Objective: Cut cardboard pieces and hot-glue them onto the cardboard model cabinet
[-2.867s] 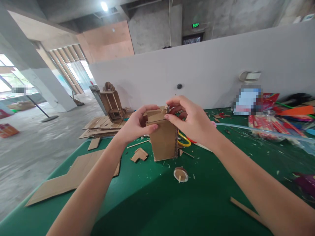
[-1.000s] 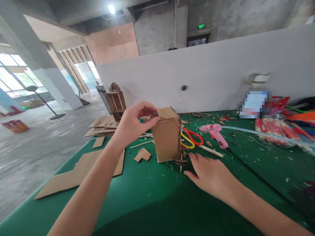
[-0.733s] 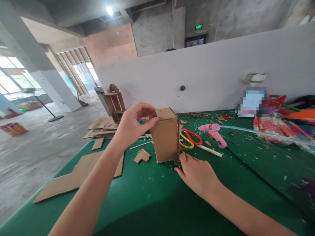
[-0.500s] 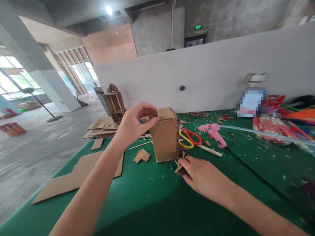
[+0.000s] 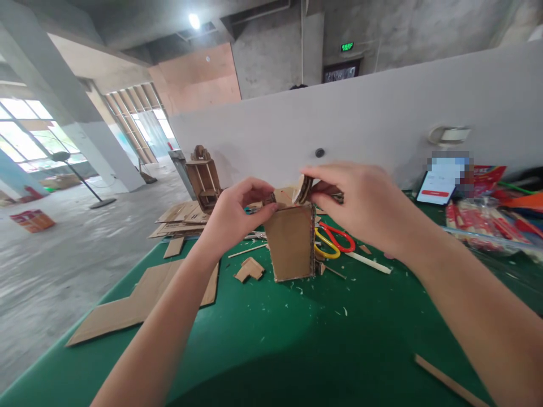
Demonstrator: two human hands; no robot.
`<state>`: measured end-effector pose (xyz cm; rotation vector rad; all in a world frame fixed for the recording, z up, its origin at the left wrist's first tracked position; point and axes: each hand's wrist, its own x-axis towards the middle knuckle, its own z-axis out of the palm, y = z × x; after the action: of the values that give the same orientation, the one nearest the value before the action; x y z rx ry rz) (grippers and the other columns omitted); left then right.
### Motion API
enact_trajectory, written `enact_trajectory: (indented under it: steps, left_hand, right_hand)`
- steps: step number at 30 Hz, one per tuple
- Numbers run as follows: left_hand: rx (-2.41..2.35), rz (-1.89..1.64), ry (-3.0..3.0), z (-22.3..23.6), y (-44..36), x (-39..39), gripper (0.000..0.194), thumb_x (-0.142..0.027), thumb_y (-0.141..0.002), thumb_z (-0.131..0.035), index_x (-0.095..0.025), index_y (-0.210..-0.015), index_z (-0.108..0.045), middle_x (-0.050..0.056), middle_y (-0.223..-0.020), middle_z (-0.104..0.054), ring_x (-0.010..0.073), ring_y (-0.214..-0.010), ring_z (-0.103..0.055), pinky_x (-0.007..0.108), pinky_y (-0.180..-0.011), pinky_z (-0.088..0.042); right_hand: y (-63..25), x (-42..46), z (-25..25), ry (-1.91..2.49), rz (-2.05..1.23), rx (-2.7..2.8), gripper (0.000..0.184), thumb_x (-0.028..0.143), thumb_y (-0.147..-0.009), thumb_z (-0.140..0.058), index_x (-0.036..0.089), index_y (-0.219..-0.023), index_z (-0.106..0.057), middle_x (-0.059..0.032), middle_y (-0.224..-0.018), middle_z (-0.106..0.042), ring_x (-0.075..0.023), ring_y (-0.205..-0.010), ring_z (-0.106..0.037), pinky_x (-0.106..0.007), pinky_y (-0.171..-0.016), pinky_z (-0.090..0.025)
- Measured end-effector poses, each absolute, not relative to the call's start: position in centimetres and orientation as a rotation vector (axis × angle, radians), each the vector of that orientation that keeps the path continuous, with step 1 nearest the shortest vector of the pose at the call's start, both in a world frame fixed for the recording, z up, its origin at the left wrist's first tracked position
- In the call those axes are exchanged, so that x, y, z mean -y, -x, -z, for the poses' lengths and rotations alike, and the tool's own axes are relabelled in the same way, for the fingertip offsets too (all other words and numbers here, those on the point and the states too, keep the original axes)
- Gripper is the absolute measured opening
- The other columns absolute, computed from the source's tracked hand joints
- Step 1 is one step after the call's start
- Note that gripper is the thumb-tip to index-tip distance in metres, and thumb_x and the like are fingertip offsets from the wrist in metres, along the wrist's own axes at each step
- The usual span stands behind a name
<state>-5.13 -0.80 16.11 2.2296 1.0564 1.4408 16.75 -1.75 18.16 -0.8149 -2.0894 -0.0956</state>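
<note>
A cardboard box [image 5: 292, 244] stands upright on the green table [image 5: 271, 333], its corrugated edges showing at the right side. My left hand [image 5: 246, 206] is closed at the box's top left corner, thumb and fingers around a small corrugated bit there. Above the top right of the box, my right hand [image 5: 352, 192] pinches a small layered cardboard piece [image 5: 302, 189]. The piece is tilted over the box's top; whether it touches is unclear. Just right of the box lie scissors [image 5: 337, 240] with red and yellow handles. An L-shaped cardboard scrap [image 5: 249, 269] rests to its left.
Large cardboard sheets [image 5: 139, 294] lie at the left, before a stack of cardboard [image 5: 182, 220] and a cardboard structure [image 5: 203, 178]. A white stick [image 5: 369, 263] and a wooden stick [image 5: 449, 380] lie right. At the back right are a phone [image 5: 441, 181] and red-and-white packets [image 5: 479, 220].
My right hand has risen from the table beside the box to its top, carrying the cardboard piece. My forearm now covers the pink glue gun. My left hand stays at the box's corner.
</note>
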Motion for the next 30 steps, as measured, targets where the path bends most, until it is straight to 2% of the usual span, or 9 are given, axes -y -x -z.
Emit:
enact_trajectory:
  steps: [2, 5, 10, 18, 30]
  left_hand:
    - [-1.052, -1.451, -2.234, -16.1, 5.2, 0.8, 0.026, -0.021, -0.074, -0.069, -0.018, -0.099, -0.061, 0.005, -0.091, -0.067, 0.0176, -0.089, -0.065, 0.033, -0.084, -0.054]
    - [-1.05, -1.459, -2.242, -16.1, 5.1, 0.9, 0.033, -0.02, -0.075, -0.069, -0.018, -0.105, -0.059, 0.004, -0.092, -0.065, 0.017, -0.091, -0.064, 0.032, -0.085, -0.053]
    - [-1.064, -1.459, -2.257, -16.0, 5.0, 0.9, 0.026, -0.02, -0.075, -0.068, -0.018, -0.1, -0.061, 0.005, -0.094, -0.067, 0.0176, -0.091, -0.065, 0.033, -0.086, -0.053]
    - [-1.06, -1.466, -2.222, -15.9, 5.1, 0.8, 0.023, -0.021, -0.074, -0.07, -0.019, -0.096, -0.063, 0.004, -0.091, -0.069, 0.0186, -0.09, -0.067, 0.035, -0.084, -0.055]
    - [-1.047, -1.491, -2.216, -15.8, 5.1, 0.8, 0.023, -0.02, -0.074, -0.07, -0.018, -0.096, -0.064, 0.003, -0.089, -0.069, 0.0169, -0.086, -0.066, 0.032, -0.082, -0.055]
  right_hand:
    - [-16.1, 1.6, -18.5, 0.805, 0.276, 2.087, 0.035, 0.011, -0.087, -0.048, 0.021, -0.116, -0.065, -0.0079, -0.114, -0.065, -0.0232, -0.099, -0.063, -0.039, -0.085, -0.051]
    - [-15.8, 1.4, -18.3, 0.798, 0.354, 2.12, 0.038, 0.011, -0.089, -0.044, 0.018, -0.121, -0.062, -0.0107, -0.115, -0.061, -0.0232, -0.098, -0.062, -0.039, -0.083, -0.05]
    - [-15.9, 1.1, -17.5, 0.769, 0.296, 2.221, 0.039, 0.011, -0.092, -0.038, 0.02, -0.124, -0.059, -0.0096, -0.116, -0.058, -0.0229, -0.098, -0.06, -0.039, -0.083, -0.049]
    - [-15.5, 0.8, -17.5, 0.697, 0.208, 2.174, 0.034, 0.005, -0.09, -0.039, 0.019, -0.108, -0.064, -0.0081, -0.11, -0.061, -0.02, -0.096, -0.059, -0.035, -0.084, -0.046]
    - [-15.8, 0.7, -17.4, 0.64, 0.242, 2.161, 0.036, 0.006, -0.09, -0.039, 0.019, -0.113, -0.063, -0.0069, -0.111, -0.061, -0.0182, -0.096, -0.059, -0.033, -0.085, -0.046]
